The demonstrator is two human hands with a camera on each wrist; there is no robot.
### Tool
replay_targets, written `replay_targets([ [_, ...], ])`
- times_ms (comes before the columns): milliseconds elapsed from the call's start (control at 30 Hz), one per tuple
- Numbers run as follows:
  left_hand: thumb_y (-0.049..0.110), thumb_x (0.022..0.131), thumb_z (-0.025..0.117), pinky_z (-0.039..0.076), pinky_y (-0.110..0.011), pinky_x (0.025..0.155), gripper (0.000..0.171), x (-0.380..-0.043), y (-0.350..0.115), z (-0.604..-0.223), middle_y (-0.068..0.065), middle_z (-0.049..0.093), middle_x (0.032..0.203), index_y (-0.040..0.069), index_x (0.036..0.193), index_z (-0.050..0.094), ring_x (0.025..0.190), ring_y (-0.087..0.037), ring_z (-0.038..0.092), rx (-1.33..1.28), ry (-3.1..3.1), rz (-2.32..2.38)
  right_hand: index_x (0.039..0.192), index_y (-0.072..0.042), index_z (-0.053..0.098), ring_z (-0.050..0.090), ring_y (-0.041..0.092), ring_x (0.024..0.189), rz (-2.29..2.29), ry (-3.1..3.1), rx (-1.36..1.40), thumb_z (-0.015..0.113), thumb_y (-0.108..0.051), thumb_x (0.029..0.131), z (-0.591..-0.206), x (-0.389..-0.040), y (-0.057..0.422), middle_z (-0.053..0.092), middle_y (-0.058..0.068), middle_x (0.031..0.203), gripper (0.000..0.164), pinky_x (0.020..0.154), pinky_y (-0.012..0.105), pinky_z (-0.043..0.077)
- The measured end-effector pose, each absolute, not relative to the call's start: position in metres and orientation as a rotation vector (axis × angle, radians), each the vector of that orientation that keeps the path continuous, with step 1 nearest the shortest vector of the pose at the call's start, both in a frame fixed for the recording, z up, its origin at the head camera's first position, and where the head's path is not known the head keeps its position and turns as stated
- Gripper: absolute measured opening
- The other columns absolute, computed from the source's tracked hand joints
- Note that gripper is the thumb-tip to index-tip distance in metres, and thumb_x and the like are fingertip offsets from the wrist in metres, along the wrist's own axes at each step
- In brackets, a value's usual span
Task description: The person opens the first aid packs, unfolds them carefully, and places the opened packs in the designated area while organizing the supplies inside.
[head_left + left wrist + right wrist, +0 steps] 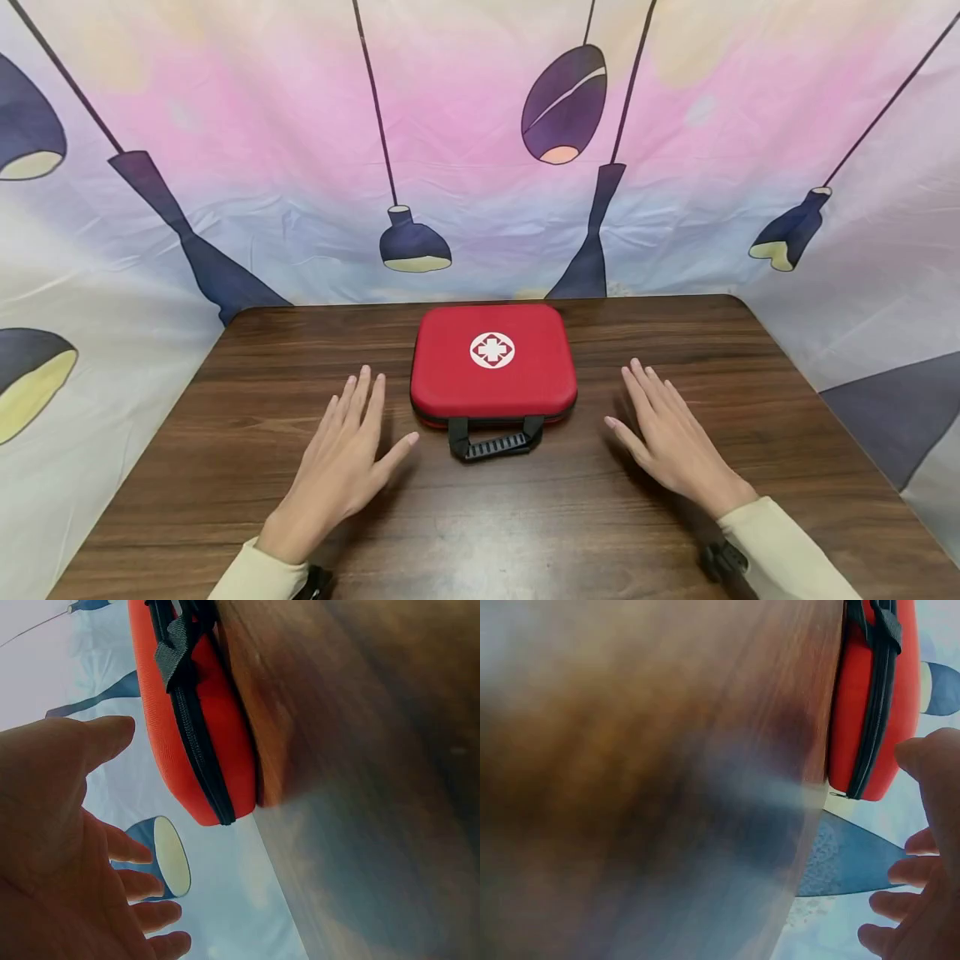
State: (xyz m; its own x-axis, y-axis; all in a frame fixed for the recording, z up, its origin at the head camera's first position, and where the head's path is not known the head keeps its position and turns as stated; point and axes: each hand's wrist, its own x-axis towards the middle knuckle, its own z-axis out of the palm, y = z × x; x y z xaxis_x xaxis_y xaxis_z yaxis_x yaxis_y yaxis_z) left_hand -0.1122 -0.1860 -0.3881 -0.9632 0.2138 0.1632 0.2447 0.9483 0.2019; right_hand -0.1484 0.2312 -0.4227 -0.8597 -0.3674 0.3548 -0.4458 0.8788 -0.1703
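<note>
Bare table (525,525) both sides of red case (493,362); left hand (341,467), right hand (671,442) flank it, apart; backdrop cloth (300,208) close behind case.

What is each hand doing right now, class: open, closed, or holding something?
Left hand: open, fingers straight, holding nothing, left of the red first-aid case.
Right hand: open, fingers straight, holding nothing, right of the case.

A dark wooden table (225,400) carries a red first-aid case (492,367) lying flat.
</note>
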Motion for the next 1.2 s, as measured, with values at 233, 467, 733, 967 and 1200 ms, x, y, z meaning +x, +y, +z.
replay_targets([
  [233, 0.063, 0.091, 0.043, 0.014, -0.051, 0.114, 0.087, -0.132, -0.176, -0.382, -0.014, 0.008, 0.157, 0.004, 0.151, 0.018, 0.144, -0.032, 0.006, -0.424, -2.949, -0.375, 0.145, 0.002, 0.03, 0.031, 0.039, 0.135, 0.414, -2.748, 0.665, 0.056, -0.04, 0.094, -0.421, -0.173, 0.226, 0.028, 0.021, 0.15, 0.071, 0.108, 0.054, 0.027],
  [467, 0.061, 0.09, 0.046, 0.014, -0.05, 0.115, 0.087, -0.157, -0.163, -0.377, -0.014, 0.012, 0.157, 0.004, 0.15, 0.02, 0.143, -0.034, 0.008, -0.507, -2.955, -0.418, 0.146, 0.003, 0.028, 0.032, 0.039, 0.134, 0.523, -2.79, 0.752, 0.054, -0.032, 0.096, -0.418, -0.202, 0.218, 0.026, 0.025, 0.15, 0.066, 0.106, 0.056, 0.03],
  [733, 0.059, 0.09, 0.047, 0.014, -0.045, 0.116, 0.085, -0.182, -0.142, -0.373, -0.011, 0.015, 0.157, 0.006, 0.15, 0.021, 0.144, -0.029, 0.011, -0.577, -2.99, -0.426, 0.147, 0.001, 0.025, 0.029, 0.041, 0.135, 0.674, -2.901, 0.719, 0.052, -0.03, 0.097, -0.414, -0.231, 0.214, 0.026, 0.025, 0.15, 0.065, 0.107, 0.057, 0.028],
  [967, 0.056, 0.089, 0.052, 0.015, -0.042, 0.116, 0.082, -0.197, -0.123, -0.369, -0.011, 0.022, 0.155, 0.006, 0.149, 0.025, 0.143, -0.028, 0.016, -0.681, -2.979, -0.449, 0.146, 0.001, 0.027, 0.035, 0.038, 0.132, 0.753, -2.914, 0.729, 0.052, -0.023, 0.097, -0.413, -0.255, 0.208, 0.034, 0.023, 0.145, 0.059, 0.103, 0.055, 0.034],
  [1200, 0.055, 0.089, 0.052, 0.012, -0.04, 0.117, 0.081, -0.209, -0.103, -0.372, -0.01, 0.021, 0.155, 0.008, 0.149, 0.027, 0.143, -0.029, 0.016, -0.775, -3.011, -0.418, 0.144, 0.002, 0.03, 0.043, 0.037, 0.127, 0.807, -2.946, 0.746, 0.053, -0.014, 0.096, -0.408, -0.272, 0.195, 0.037, 0.022, 0.143, 0.056, 0.1, 0.052, 0.04],
])
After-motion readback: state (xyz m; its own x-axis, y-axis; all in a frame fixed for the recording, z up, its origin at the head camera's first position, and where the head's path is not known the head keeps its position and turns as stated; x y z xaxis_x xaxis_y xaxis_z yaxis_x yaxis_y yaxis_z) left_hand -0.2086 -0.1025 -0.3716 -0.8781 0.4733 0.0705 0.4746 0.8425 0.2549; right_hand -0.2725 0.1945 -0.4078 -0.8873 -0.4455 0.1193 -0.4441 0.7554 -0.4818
